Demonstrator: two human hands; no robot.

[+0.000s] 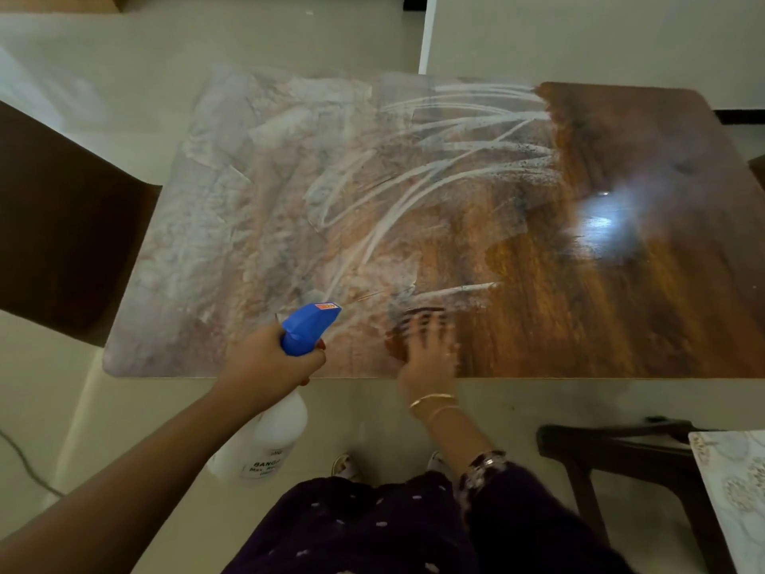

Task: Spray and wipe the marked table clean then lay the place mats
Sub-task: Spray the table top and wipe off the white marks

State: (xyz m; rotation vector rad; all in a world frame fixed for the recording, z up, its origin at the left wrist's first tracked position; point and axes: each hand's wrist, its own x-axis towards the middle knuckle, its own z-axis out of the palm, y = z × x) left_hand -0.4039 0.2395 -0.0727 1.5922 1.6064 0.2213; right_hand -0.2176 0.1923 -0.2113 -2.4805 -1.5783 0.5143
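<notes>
Wooden surface [600, 304] bore white marks [414, 180] ahead-left of right hand [428, 350], fingers [422, 325] spread flat; left hand [269, 358] clenched the sprayer [308, 329], nozzle toward them

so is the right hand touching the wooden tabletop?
Cannot tell. In the head view the right hand is motion-blurred, spread over the brown wooden tabletop near its front edge; no contact or gap shows plainly.

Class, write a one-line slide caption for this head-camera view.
Left hand holds a blue-topped spray bottle while the blurred right hand rubs the white-smeared wooden table.
</notes>
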